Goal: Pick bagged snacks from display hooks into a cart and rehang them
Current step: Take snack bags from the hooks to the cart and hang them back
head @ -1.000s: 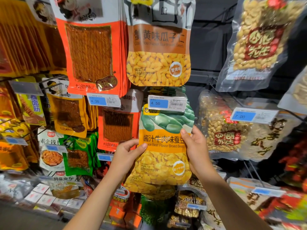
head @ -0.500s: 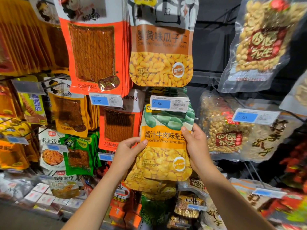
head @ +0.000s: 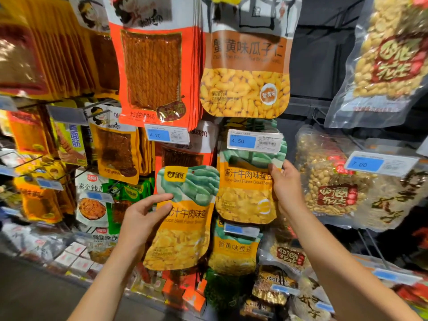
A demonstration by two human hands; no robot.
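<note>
- Broad-bean bag point(head: 183, 218): glossy flat pouch, wavy-edged, green pod print above, orange band in the middle, yellow beans below; off its hook, tilted, in front of the display to the left of its row.
- Left hand point(head: 141, 218): pinching the pouch's left edge, thumb across the front, fingers curled behind.
- Right hand point(head: 286, 188): gripping the right edge of the hanging broad-bean bags point(head: 246, 188), thumb on the front, fingers out of sight behind.
- Hanging there under a white price tag point(head: 254, 141) with a blue panel reading 4.50.
- Sunflower-seed pouch point(head: 245, 66) above: same shiny film, brown band, yellow kernels printed below.
- Orange spicy-strip packs point(head: 152, 66) to its left: thick stack of flat rectangles with a ribbed reddish window; tag point(head: 168, 135) reading 4.20 beneath.
- Clear peanut bags point(head: 384, 56) at right: crinkled transparent plastic, lumpy with pale nuts, red round label; tag point(head: 379, 163) reading 7.00 lower down.
- Dark back panel point(head: 324, 54) behind, thin wire hooks jutting out.
- Small white boxes point(head: 71, 253) on a low shelf at lower left, over grey floor point(head: 34, 295).
</note>
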